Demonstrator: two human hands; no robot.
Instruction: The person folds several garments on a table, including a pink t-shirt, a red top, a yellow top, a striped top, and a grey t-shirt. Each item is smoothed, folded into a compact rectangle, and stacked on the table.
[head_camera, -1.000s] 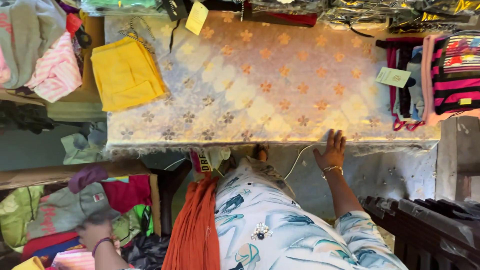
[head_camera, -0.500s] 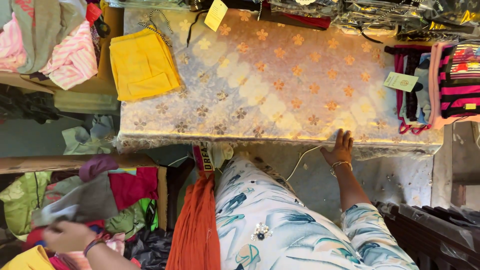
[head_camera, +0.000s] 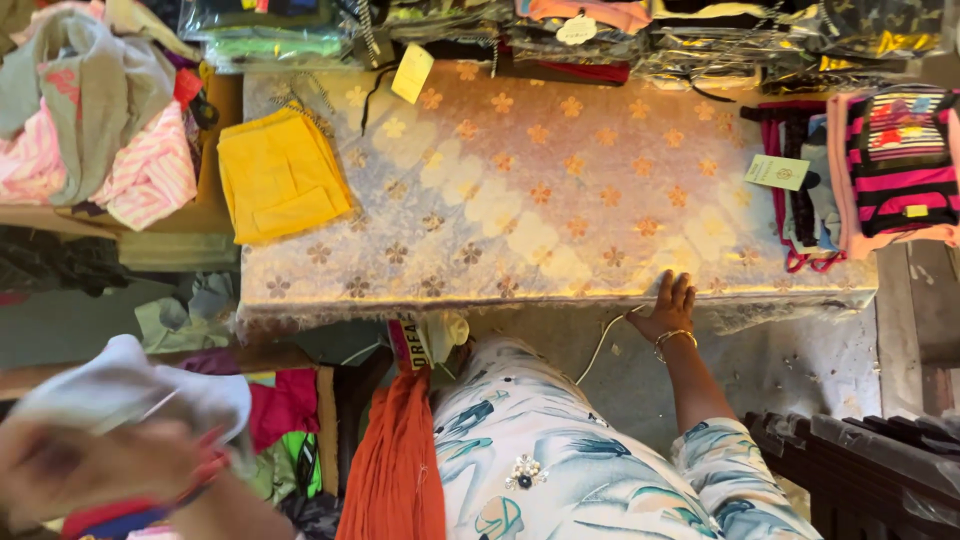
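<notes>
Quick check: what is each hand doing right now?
Left hand: blurred, gripping a white cloth.
Right hand: open, resting flat on the table edge.

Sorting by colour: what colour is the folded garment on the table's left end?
Yellow, clearest in the head view.

The right hand (head_camera: 672, 308) lies flat, palm down, fingers together and stretched forward, nothing in its grip. A thin bangle circles the wrist just behind it, and the bare forearm runs back from there to a sleeve of pale printed cloth at the elbow. The left hand (head_camera: 75, 462) is raised close to the camera and heavily blurred; its fingers appear curled around white cloth, a red band at the wrist behind them.
</notes>
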